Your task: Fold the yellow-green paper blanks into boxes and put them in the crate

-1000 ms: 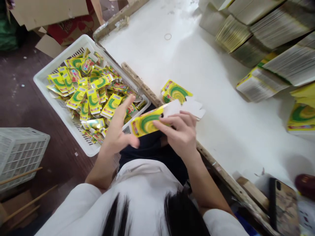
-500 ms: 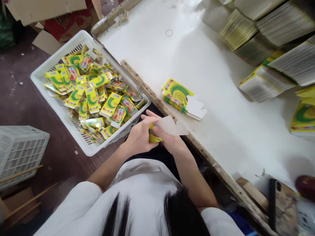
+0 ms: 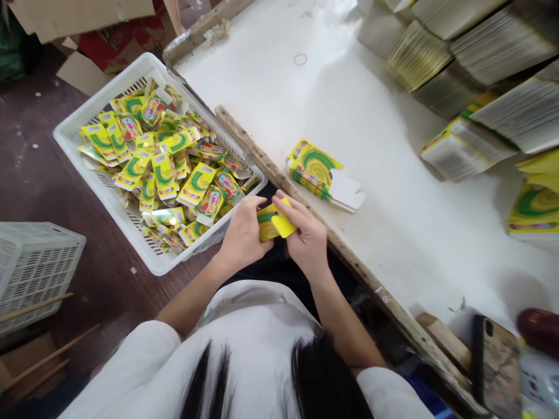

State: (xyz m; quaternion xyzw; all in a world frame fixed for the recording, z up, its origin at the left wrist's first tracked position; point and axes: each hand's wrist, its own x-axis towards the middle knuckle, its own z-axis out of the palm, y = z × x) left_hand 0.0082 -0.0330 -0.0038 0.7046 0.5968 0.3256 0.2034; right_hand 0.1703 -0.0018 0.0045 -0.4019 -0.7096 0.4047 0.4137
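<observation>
Both hands meet over my lap at the table's edge, closed on one small yellow and green carton (image 3: pixel 274 224). My left hand (image 3: pixel 243 235) grips its left end. My right hand (image 3: pixel 307 238) pinches a yellow flap folded over its right end. A short stack of flat yellow and green carton blanks (image 3: pixel 321 174) lies on the white table (image 3: pixel 393 192) just beyond my right hand. To my left, a white plastic basket (image 3: pixel 82 125) holds several folded cartons (image 3: pixel 166 157) of the same print.
Tall stacks of flat blanks (image 3: pixel 480 64) line the table's far right. A phone (image 3: pixel 495 364) and a dark red object (image 3: pixel 539 329) lie at the near right. A second white basket (image 3: pixel 37 267) and wooden sticks (image 3: pixel 39 305) sit on the dark floor at left.
The long flat blank held up a second ago has been brought down to my lap and folded. Its white flap, open half a second ago, is now tucked over as a yellow end.
</observation>
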